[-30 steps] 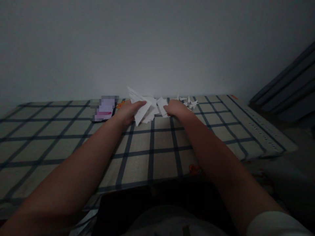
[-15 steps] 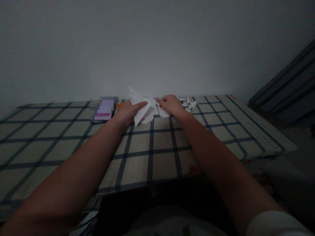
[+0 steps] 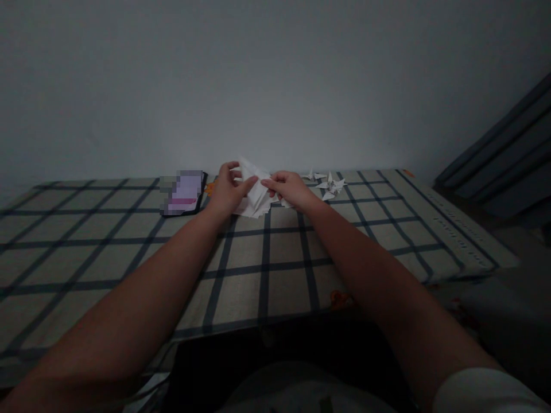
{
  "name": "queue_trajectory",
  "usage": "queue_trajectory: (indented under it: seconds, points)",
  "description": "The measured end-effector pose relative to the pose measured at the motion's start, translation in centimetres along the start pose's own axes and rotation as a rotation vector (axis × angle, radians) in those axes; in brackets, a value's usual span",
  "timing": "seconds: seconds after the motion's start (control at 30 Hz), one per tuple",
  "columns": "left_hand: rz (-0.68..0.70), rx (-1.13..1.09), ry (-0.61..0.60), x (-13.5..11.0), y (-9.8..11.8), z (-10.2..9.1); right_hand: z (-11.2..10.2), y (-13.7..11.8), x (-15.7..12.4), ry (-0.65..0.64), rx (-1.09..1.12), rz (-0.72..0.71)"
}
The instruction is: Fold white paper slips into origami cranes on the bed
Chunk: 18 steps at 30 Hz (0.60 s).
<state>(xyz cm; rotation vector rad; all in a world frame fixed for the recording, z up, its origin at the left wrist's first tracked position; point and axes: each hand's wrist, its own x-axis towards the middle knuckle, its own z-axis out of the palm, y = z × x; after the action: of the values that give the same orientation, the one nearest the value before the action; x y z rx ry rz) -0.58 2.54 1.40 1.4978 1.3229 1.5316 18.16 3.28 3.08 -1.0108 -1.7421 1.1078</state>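
Observation:
Both my arms reach across a checked cloth to a loose stack of white paper sheets (image 3: 257, 198) near the far wall. My left hand (image 3: 228, 192) grips the stack's left side, thumb on top and fingers curled over its back edge. My right hand (image 3: 289, 189) pinches the stack's right side with its fingertips. The two hands nearly meet over the paper. Most of the stack under the hands is hidden.
A phone (image 3: 184, 192) with a lit screen lies left of my left hand. Several small folded white paper figures (image 3: 329, 184) sit right of my right hand. The checked cloth (image 3: 267, 258) covers the surface up to a plain wall. Dark slanted boards (image 3: 503, 166) lean at the right.
My right hand has slid left onto the paper stack and pinched it. The stack's raised corner has come down, and the sheets are gathered tighter between both hands.

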Motion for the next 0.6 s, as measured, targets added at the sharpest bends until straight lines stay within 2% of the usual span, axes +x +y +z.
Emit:
queue_trajectory:
  seconds: [0.1,0.3,0.4,0.47,0.6]
  points:
    - [0.056,0.007,-0.030,-0.1,0.0,-0.1,0.2,0.4,0.2,0.033,0.047,-0.012]
    - [0.008,-0.048,-0.250,-1.8,1.3,0.4,0.3,0.1,0.2,0.070,0.049,-0.069]
    - [0.013,-0.023,-0.311,-1.9,1.0,0.6,0.3,-0.5,0.0,0.059,0.025,-0.086]
    - [-0.045,-0.071,-0.278,-1.4,0.4,0.6,0.3,-0.6,-0.1,0.051,0.040,-0.101]
    - [-0.188,-0.366,-0.117,-0.1,-0.6,0.5,0.0,0.2,0.4,0.086,0.095,-0.125]
